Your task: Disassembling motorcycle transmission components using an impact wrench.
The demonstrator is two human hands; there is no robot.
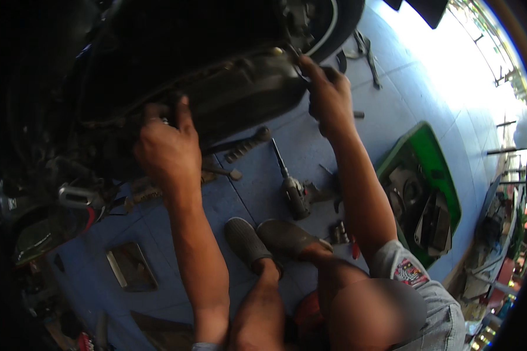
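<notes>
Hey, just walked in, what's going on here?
A person is working at a dark vehicle: left hand by one end of a long dark panel, right hand at the other, near a wheel. Shadow hides whether either grips anything. A power tool lies on the blue floor, left of a green tray holding parts.

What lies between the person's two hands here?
In the head view, a long dark casing lies between the left hand and right hand.
</notes>
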